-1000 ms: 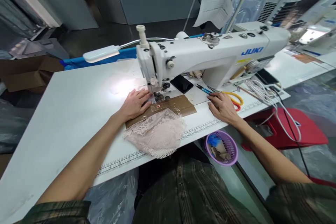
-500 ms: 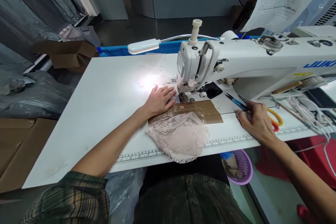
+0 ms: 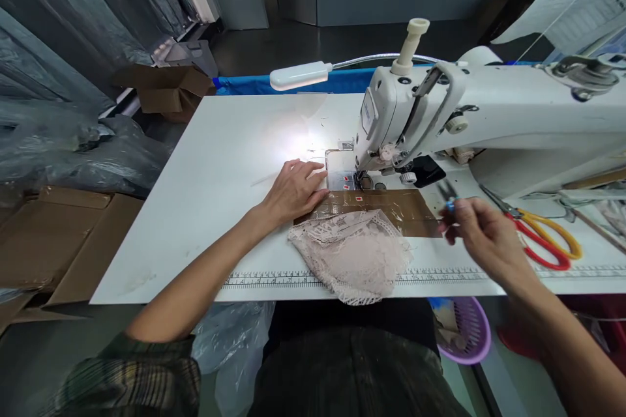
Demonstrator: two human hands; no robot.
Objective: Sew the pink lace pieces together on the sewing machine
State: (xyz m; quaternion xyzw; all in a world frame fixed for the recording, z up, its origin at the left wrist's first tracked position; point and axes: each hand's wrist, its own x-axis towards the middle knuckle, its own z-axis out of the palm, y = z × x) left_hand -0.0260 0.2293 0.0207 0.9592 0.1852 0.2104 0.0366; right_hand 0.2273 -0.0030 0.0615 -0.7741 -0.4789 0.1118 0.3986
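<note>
My left hand [image 3: 293, 190] lies flat with fingers together on the left end of a brown template [image 3: 391, 207], just left of the needle of the white sewing machine [image 3: 469, 117]. A piece of pale pink lace fabric [image 3: 355, 253] spreads from the template toward the table's near edge. My right hand [image 3: 482, 238] is raised over the template's right end, pinched on small blue-handled thread snips [image 3: 447, 195].
Red and yellow scissors [image 3: 542, 234] lie on the white table [image 3: 215, 169] to the right. A gooseneck lamp [image 3: 300, 75] lights the needle area. A purple basket [image 3: 464, 332] hangs below the table edge. Cardboard boxes [image 3: 63, 241] sit on the floor at left.
My right hand has picked the blue-handled snips up off the table and carried them left toward the template. The view has swung left. My left hand has stayed put.
</note>
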